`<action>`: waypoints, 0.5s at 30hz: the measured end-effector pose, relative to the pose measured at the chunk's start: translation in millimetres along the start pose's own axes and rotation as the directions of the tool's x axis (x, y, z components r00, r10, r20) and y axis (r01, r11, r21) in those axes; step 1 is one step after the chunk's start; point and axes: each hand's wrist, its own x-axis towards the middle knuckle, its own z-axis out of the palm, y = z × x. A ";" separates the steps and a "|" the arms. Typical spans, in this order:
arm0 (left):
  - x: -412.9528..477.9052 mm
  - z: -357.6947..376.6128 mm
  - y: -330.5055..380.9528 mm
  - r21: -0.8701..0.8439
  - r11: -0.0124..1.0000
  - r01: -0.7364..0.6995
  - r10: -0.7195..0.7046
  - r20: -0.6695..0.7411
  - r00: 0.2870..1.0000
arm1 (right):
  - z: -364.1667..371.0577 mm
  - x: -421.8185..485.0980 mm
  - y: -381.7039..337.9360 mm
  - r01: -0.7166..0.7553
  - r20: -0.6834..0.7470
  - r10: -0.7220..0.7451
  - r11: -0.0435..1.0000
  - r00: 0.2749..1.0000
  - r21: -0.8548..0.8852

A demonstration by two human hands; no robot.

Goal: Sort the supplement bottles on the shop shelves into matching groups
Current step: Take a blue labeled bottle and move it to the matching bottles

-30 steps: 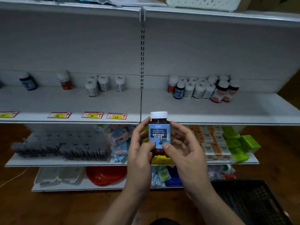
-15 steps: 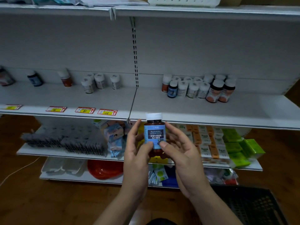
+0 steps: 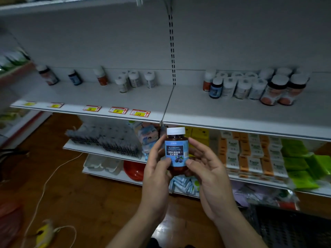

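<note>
A dark bottle with a white cap and a blue blueberry label [image 3: 176, 151] is held upright in front of the shelf edge. My left hand [image 3: 156, 169] grips its left side and my right hand [image 3: 208, 174] pinches its right side with thumb and fingers. On the white shelf [image 3: 232, 111], a cluster of several bottles stands at the right: a blue-label bottle [image 3: 215, 87], white bottles [image 3: 244, 86] and two large orange-label bottles [image 3: 276, 89]. Left of the shelf joint stand three white bottles [image 3: 135, 80], an orange bottle [image 3: 101, 76], a blue bottle [image 3: 74, 77] and a reddish bottle [image 3: 47, 75].
Price tags [image 3: 118, 110] line the shelf's front edge. Lower shelves hold orange and white boxes [image 3: 250, 154], green packs [image 3: 302, 161] and dark packets [image 3: 105, 140]. A black basket [image 3: 290, 228] sits on the wooden floor at the right; a white cord [image 3: 44, 185] trails at the left.
The view has swung left, so the shelves sit further right and more floor shows. Both hands keep the blueberry bottle in the same hold; the label faces me.
</note>
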 end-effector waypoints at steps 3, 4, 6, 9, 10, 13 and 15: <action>3.1 -22.4 6.6 0.015 1.000 -0.008 0.009 -0.045 0.999 | 20.8 5.3 10.4 -0.022 0.042 0.023 1.000 0.999 -0.020; 4.2 -30.9 9.1 0.018 1.000 -0.020 0.021 -0.060 0.998 | 28.8 6.3 14.5 -0.026 0.054 0.028 0.999 0.998 -0.036; 6.0 -48.9 15.8 0.028 0.999 -0.046 0.048 -0.085 0.995 | 46.6 9.2 23.1 -0.025 0.065 0.029 0.997 0.997 -0.067; 11.0 -83.3 29.8 0.026 0.997 -0.074 0.077 -0.125 0.989 | 82.0 16.2 39.4 -0.016 0.082 0.024 0.994 0.996 -0.105; 14.0 -97.5 34.1 0.023 0.997 -0.080 0.083 -0.139 0.987 | 96.0 18.6 45.6 -0.019 0.091 0.029 0.993 0.995 -0.115; 25.2 -146.6 52.2 0.008 0.996 -0.087 0.087 -0.184 0.979 | 144.3 26.1 64.3 -0.019 0.122 0.037 0.989 0.992 -0.150; 34.6 -180.3 67.3 0.003 0.996 -0.087 0.086 -0.201 0.976 | 180.0 32.5 74.7 -0.001 0.143 0.026 0.985 0.989 -0.173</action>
